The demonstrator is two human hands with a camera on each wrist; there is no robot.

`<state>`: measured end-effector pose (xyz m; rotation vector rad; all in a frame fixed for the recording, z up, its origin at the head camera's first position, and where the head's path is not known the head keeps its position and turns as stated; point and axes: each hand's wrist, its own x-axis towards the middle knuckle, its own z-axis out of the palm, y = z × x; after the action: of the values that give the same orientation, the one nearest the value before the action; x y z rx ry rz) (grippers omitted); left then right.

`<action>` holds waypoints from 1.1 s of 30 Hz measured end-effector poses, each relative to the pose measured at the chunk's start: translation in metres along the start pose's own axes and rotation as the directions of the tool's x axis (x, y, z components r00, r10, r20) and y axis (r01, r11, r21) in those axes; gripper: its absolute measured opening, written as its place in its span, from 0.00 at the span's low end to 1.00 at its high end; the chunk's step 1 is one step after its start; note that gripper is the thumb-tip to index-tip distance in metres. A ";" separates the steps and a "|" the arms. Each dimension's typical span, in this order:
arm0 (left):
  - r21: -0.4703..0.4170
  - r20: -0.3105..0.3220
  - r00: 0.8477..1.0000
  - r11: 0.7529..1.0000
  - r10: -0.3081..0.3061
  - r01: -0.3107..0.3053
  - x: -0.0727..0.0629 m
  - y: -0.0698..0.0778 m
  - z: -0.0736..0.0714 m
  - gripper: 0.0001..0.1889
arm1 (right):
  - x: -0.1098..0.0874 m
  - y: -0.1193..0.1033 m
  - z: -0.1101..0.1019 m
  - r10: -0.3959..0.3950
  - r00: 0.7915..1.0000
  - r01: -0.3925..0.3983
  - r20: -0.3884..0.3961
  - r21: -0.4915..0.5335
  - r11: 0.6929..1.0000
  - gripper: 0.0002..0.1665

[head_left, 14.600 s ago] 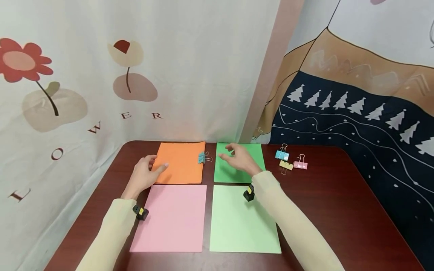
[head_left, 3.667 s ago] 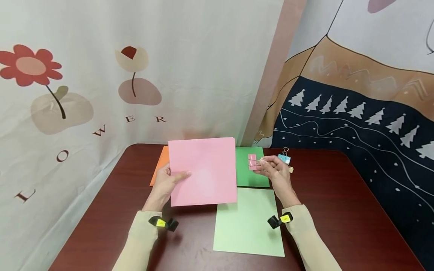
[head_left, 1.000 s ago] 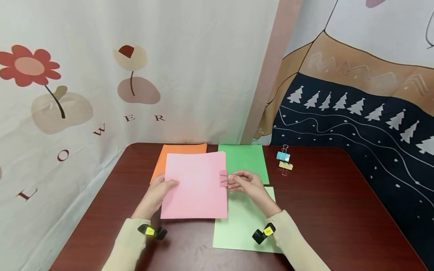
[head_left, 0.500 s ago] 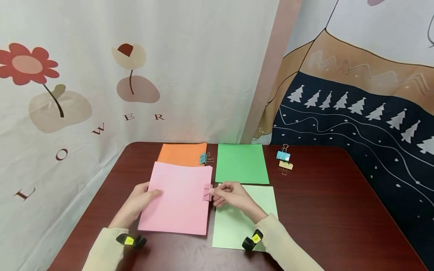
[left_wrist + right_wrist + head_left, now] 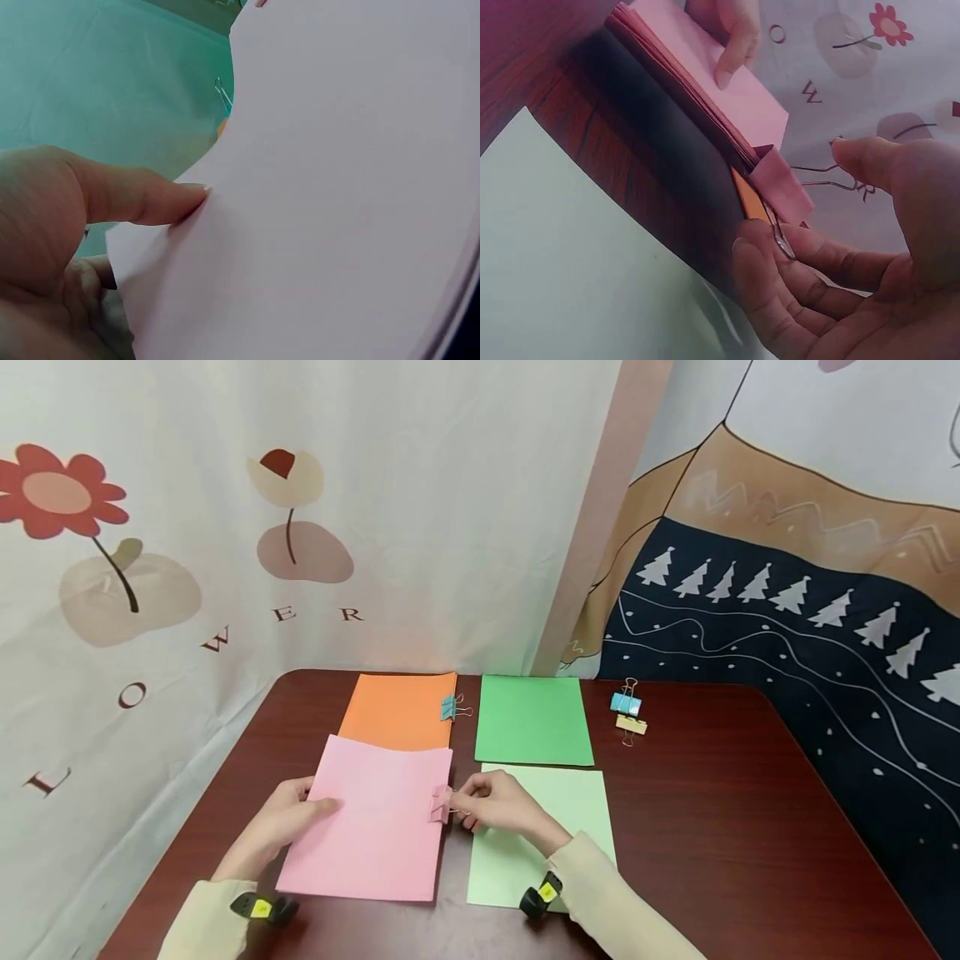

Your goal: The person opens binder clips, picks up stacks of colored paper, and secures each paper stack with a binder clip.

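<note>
A stack of pink paper (image 5: pixel 375 827) is tilted over the near left of the table, covering the near part of the orange paper stack (image 5: pixel 401 710). My left hand (image 5: pixel 281 818) holds its left edge, thumb (image 5: pixel 150 196) on top and fingers mostly hidden beneath. A pink binder clip (image 5: pixel 781 184) sits on the stack's right edge. My right hand (image 5: pixel 498 806) is at its wire handles, which stand apart between the thumb and the curled fingers. Light green paper (image 5: pixel 551 852) lies under the right forearm.
A blue binder clip (image 5: pixel 448 707) is on the orange stack's right edge. Green paper (image 5: pixel 534 722) lies beside it. Further right are a loose blue binder clip (image 5: pixel 626 703) and a yellow one (image 5: pixel 631 725). A curtain (image 5: pixel 420 527) hangs behind the table (image 5: pixel 735 827).
The pink binder clip, picked up from the right earlier, is now on the pink stack's right edge. Both hands have brought the stack lower, toward the near left, uncovering the orange stack's blue clip.
</note>
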<state>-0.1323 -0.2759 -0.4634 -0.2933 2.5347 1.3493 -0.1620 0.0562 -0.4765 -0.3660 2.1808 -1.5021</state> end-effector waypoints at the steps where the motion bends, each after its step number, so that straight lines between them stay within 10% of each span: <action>1: 0.004 0.000 1.000 1.000 -0.004 0.004 -0.001 -0.001 -0.001 0.28 | 0.000 -0.001 0.002 -0.004 1.000 0.004 0.001 -0.022 1.000 0.18; 15: 0.221 -0.018 0.998 0.973 -0.058 0.061 -0.010 -0.007 -0.008 0.32 | 0.002 -0.005 0.016 -0.094 0.995 0.084 -0.018 -0.301 0.950 0.17; 33: 0.518 -0.111 0.991 0.846 -0.076 0.122 -0.012 -0.002 -0.011 0.28 | 0.001 0.000 0.025 -0.193 0.981 0.183 0.007 -0.345 0.920 0.15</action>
<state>-0.1221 -0.2852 -0.4557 -0.3674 2.7871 0.5706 -0.1503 0.0352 -0.4840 -0.6923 2.4939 -1.2153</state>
